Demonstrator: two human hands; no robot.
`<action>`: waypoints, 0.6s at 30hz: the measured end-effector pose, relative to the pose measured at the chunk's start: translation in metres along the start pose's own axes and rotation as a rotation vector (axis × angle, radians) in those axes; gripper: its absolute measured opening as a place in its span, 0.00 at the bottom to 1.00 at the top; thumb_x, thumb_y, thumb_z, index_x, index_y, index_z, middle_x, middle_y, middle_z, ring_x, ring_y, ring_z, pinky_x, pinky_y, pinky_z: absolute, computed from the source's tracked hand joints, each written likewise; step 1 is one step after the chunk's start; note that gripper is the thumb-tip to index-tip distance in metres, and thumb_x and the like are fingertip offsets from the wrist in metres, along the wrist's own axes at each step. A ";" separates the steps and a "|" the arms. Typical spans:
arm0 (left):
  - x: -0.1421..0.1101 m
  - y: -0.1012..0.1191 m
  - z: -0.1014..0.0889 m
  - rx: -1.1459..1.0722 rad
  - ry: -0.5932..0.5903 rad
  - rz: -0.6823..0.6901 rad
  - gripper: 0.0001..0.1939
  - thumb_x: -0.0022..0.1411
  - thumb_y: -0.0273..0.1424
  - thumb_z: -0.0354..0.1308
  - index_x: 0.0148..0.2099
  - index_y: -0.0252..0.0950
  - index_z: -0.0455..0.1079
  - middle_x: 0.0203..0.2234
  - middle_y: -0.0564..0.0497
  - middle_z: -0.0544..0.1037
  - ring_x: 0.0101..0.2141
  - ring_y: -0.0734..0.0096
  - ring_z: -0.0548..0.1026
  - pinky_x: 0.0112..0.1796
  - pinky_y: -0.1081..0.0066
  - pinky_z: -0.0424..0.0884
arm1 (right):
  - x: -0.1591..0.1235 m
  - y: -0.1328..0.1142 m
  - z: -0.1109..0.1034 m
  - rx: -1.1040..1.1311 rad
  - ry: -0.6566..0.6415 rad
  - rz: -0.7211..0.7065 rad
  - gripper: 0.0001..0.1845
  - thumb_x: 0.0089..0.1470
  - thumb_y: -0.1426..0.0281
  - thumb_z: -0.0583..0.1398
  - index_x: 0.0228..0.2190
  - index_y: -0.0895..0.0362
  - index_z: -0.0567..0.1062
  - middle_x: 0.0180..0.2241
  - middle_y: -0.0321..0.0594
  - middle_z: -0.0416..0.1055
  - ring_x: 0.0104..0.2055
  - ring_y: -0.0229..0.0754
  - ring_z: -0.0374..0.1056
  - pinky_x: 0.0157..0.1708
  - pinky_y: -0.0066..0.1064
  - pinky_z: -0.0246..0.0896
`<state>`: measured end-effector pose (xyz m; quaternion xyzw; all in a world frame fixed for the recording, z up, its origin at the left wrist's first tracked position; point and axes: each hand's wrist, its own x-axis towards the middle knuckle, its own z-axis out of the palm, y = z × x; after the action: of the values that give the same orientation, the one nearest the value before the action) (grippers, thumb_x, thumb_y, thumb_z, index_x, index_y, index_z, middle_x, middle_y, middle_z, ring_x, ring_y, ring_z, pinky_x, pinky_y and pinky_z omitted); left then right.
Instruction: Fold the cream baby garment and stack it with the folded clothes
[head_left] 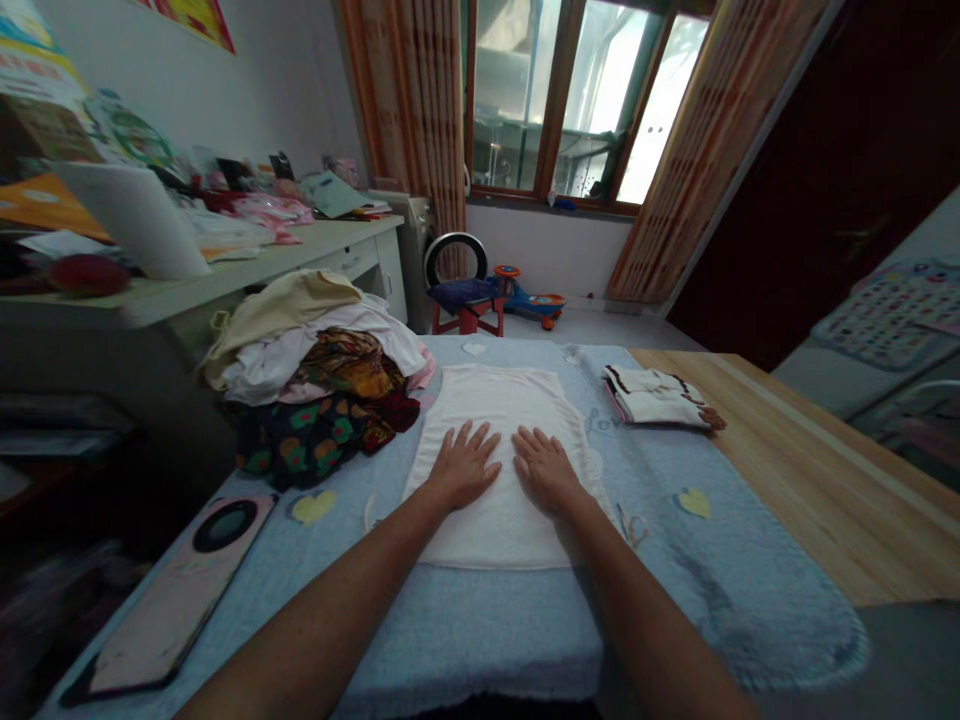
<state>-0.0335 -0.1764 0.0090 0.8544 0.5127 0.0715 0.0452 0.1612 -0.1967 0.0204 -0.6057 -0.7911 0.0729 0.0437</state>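
Both hands lie flat, fingers spread, side by side.

White towel on pale blue blanket

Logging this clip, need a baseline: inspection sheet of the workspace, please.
surface: pale blue terry blanket with yellow heart patches, on a wooden tabletop.
things at hand: white cloth spread flat; folded white garment with dark trim, to its right.
grips: left hand and right hand, bare, palm-down on the cloth, fingers spread, nothing grasped.
clutter: heap of mixed clothes beside the cloth; flat pink case with a round black ring.
cables: nothing seen.
surroundings: white desk piled with papers, red stool, ride-on toy, curtained window.
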 end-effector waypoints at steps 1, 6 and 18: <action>0.000 0.000 -0.001 -0.003 -0.006 -0.004 0.30 0.68 0.46 0.42 0.69 0.46 0.51 0.69 0.51 0.51 0.68 0.48 0.45 0.63 0.45 0.44 | -0.003 0.002 0.000 -0.008 0.003 0.029 0.30 0.66 0.58 0.43 0.65 0.53 0.55 0.69 0.39 0.45 0.70 0.50 0.39 0.65 0.46 0.34; -0.001 0.000 -0.003 -0.024 -0.019 -0.008 0.32 0.67 0.51 0.42 0.69 0.46 0.52 0.69 0.51 0.49 0.68 0.48 0.42 0.63 0.45 0.42 | -0.015 0.017 0.000 -0.089 0.069 0.224 0.34 0.64 0.53 0.46 0.65 0.58 0.56 0.69 0.50 0.45 0.70 0.56 0.39 0.65 0.47 0.33; -0.007 0.000 -0.011 -0.002 -0.067 -0.031 0.32 0.68 0.49 0.44 0.69 0.42 0.52 0.69 0.44 0.48 0.68 0.50 0.45 0.63 0.46 0.43 | -0.017 0.027 0.005 -0.082 0.167 0.185 0.31 0.64 0.59 0.49 0.62 0.63 0.60 0.66 0.55 0.51 0.69 0.54 0.43 0.65 0.45 0.38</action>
<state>-0.0385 -0.1829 0.0198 0.8481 0.5242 0.0426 0.0643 0.1903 -0.2061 0.0110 -0.6814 -0.7277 -0.0063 0.0777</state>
